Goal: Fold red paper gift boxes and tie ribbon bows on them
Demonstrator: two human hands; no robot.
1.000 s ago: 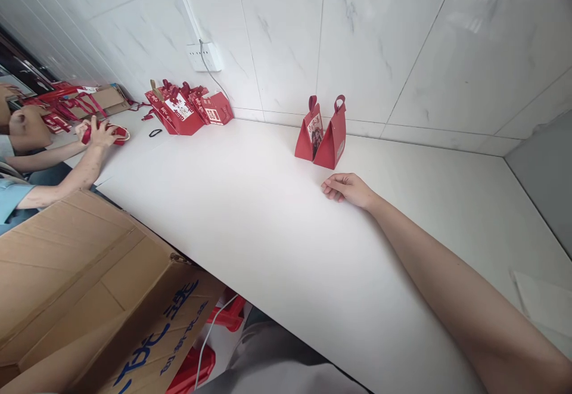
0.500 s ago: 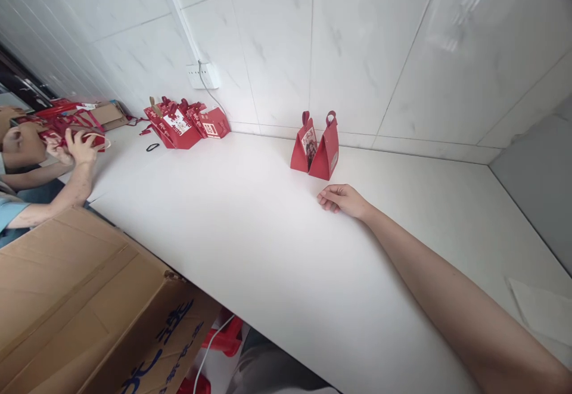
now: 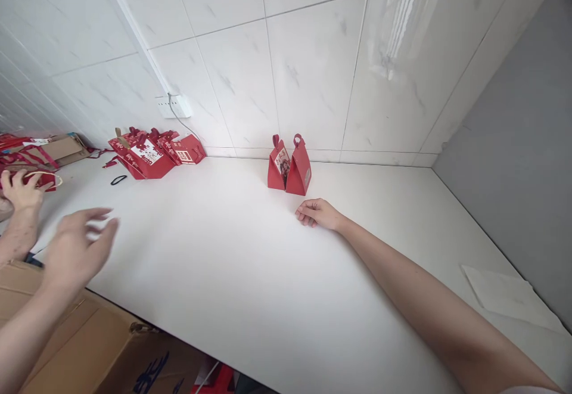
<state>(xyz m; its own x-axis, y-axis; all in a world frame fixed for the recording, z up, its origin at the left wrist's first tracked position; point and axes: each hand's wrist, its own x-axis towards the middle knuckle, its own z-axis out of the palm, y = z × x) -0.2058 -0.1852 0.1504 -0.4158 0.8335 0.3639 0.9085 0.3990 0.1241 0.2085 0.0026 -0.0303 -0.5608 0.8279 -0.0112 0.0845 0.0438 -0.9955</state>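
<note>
My right hand point(image 3: 316, 213) rests on the white table point(image 3: 250, 275) with its fingers loosely curled under and nothing in them. Just beyond it stand two small red gift bags point(image 3: 289, 166) with loop handles, side by side near the wall. My left hand point(image 3: 77, 246) hovers above the table's near left edge, blurred by motion, fingers stretched out and apart, holding nothing.
A pile of flat red gift bags point(image 3: 152, 151) lies by the wall under a socket point(image 3: 173, 106). A black hair tie point(image 3: 118, 180) lies nearby. Another person's hand point(image 3: 21, 190) handles red bags at far left. A cardboard box point(image 3: 89, 346) stands below the table's edge. White paper point(image 3: 504, 295) lies at right.
My left hand has come into view at the left above the table's edge. The view has swung up and to the right. My right hand has stayed where it was.
</note>
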